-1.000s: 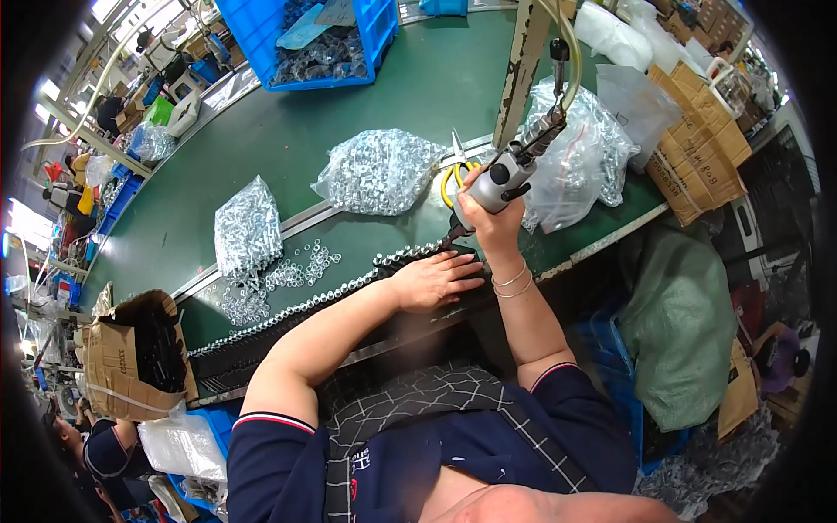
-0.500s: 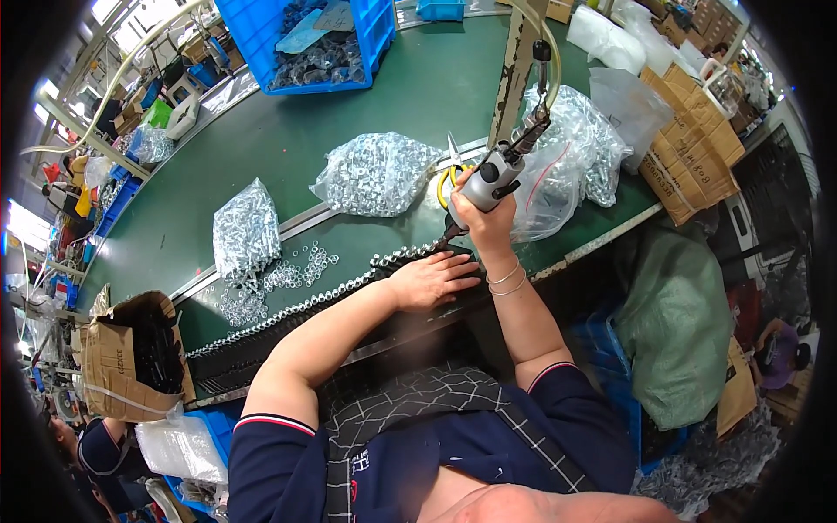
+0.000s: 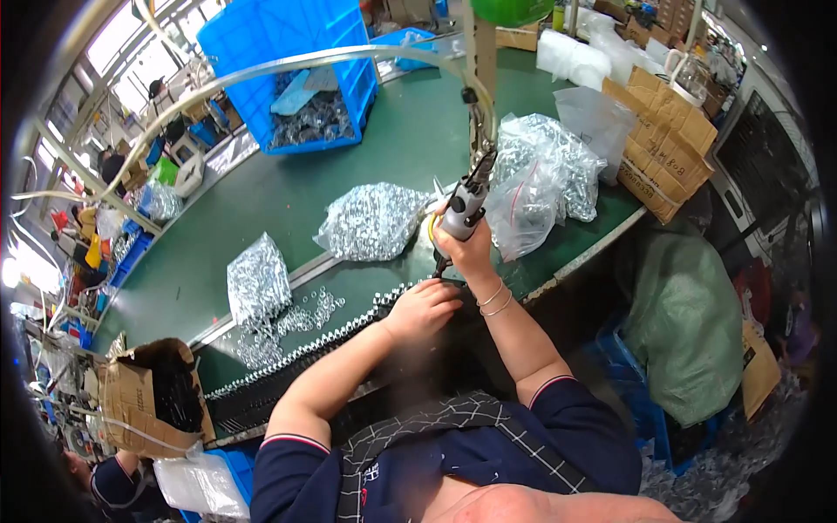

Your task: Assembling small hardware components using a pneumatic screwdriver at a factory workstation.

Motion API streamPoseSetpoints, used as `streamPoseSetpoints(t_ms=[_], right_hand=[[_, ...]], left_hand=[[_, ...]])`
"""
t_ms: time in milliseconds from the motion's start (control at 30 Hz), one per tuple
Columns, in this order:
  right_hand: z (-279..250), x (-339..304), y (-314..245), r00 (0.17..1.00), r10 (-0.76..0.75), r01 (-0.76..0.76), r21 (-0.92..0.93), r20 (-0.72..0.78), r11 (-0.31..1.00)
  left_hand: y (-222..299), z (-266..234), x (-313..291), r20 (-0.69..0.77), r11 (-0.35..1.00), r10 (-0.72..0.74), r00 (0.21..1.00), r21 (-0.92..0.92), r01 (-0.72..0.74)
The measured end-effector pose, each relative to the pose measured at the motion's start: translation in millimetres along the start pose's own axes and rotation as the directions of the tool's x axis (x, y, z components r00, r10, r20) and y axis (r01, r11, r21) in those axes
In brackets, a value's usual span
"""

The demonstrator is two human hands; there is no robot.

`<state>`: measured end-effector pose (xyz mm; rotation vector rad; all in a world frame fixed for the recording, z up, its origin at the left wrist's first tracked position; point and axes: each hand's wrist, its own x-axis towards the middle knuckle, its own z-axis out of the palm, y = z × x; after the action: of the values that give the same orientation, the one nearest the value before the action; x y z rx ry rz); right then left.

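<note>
My right hand (image 3: 466,247) is wrapped round a grey power screwdriver (image 3: 467,206), its tip pointing down at the bench's near edge. Beside that tip is my left hand (image 3: 422,310), fingers bent and close together; whatever they hold is hidden. A long row of black parts topped with silver nuts (image 3: 327,338) runs left from my left hand along the edge. Loose nuts (image 3: 301,321) lie behind the row, near a clear bag of metal pieces (image 3: 259,277). A fuller bag of nuts (image 3: 370,221) sits farther back. Yellow-handled scissors (image 3: 432,228) are partly hidden behind my right hand.
Clear bags of metal parts (image 3: 545,174) lie right of the screwdriver, near a flattened carton (image 3: 664,144). A blue crate (image 3: 240,105) stands at the back. An open carton (image 3: 131,410) stands at the left end, a green sack (image 3: 689,322) at the right. An air hose (image 3: 288,65) arches overhead.
My left hand's spread fingers have drawn together and bent by the screwdriver tip. The screwdriver, still in my right hand, stands more upright. The whole view has shifted, with the bench lower in it.
</note>
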<state>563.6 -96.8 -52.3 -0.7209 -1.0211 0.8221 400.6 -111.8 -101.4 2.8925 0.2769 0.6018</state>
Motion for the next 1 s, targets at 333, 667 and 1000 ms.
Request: streamPoseSetpoints(t_ms=[333, 667, 1000], right_hand=[[0, 10, 11, 0.901, 0.432, -0.218, 0.883, 0.019, 0.415], [-1, 5, 7, 0.993, -0.069, 0.065, -0.046, -0.090, 0.997], [-7, 5, 13, 0.996, -0.086, 0.087, -0.126, 0.017, 0.988]], left_hand=[[14, -68, 106, -0.657, 0.909, -0.034, 0.753, 0.292, 0.297], [5, -68, 104, -0.640, 0.912, -0.069, 0.765, 0.270, 0.309], [2, -39, 22, -0.496, 0.984, -0.163, 0.853, -0.022, 0.175]])
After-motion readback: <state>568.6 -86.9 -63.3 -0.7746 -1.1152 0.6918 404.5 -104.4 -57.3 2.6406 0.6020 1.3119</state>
